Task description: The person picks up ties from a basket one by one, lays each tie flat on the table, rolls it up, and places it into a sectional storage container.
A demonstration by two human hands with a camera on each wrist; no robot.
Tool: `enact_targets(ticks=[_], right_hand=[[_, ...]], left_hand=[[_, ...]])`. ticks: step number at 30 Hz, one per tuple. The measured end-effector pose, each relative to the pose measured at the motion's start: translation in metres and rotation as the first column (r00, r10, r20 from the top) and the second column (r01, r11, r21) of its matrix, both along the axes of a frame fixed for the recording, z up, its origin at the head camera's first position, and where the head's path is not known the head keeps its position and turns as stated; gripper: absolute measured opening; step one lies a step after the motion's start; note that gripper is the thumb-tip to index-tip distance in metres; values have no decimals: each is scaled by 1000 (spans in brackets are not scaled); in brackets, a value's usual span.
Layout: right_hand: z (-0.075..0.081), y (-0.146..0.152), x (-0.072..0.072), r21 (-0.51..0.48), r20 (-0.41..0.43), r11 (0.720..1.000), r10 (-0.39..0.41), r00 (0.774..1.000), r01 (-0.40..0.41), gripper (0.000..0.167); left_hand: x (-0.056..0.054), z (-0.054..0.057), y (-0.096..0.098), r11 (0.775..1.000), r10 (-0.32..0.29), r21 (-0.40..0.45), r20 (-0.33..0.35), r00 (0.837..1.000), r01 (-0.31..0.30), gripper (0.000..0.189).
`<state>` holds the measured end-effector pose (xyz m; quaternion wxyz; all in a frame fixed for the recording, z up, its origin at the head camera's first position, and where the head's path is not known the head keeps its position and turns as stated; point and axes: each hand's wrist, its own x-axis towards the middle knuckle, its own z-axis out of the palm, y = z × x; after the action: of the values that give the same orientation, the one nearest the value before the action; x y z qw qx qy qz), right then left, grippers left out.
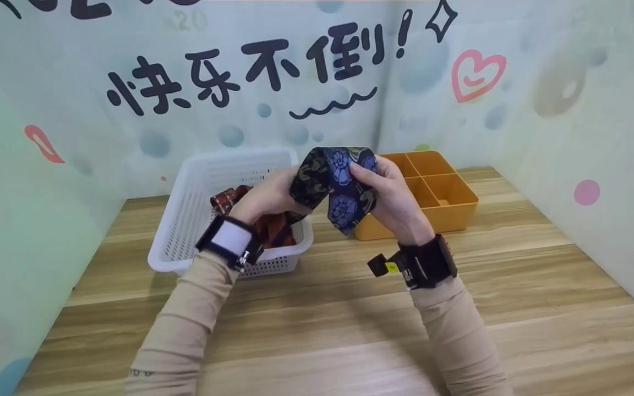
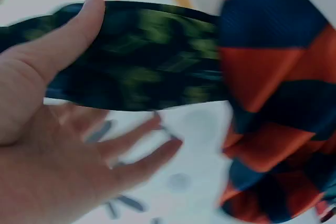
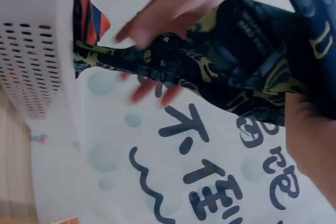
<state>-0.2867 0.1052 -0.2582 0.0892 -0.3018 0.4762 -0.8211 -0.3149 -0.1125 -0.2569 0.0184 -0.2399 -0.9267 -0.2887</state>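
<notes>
A dark necktie [image 1: 342, 181] with blue flowers and olive shapes is folded over between both hands. My right hand [image 1: 397, 201] pinches its wide end, thumb on the front. Behind the tie, my left hand [image 1: 267, 195] has its thumb along the cloth; in the left wrist view its other fingers are spread loosely beneath. The dark tie's tail runs toward the white basket [image 3: 58, 87] in the right wrist view. An orange and navy striped tie [image 2: 268, 77] hangs beside that tail in the left wrist view. Part of the left hand is hidden in the head view.
The white perforated basket stands at the back left, with a rolled reddish-brown tie [image 1: 223, 201] and other cloth inside. An orange divided box [image 1: 457, 217] sits at the back right, partly behind the right hand. Printed walls enclose the wooden table [image 1: 317, 341].
</notes>
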Motion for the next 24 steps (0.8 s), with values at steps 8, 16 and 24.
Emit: enact_targets(ticks=[8,16,24], right_hand=[[4,2,9,-99,-123,994,33,992,-46,8],[6,10,11,-205,-119,978,18,993,-42,8],[20,41,17,-457,-180,878,67,981,-144,12]], left_hand=[[-19,2,-9,978,90,-195,79,993,-73,28],[-25,22,-34,919,299,-126,-398,868,-374,19],[-25,23,-58,877,399,-39,-495,772,-479,17]])
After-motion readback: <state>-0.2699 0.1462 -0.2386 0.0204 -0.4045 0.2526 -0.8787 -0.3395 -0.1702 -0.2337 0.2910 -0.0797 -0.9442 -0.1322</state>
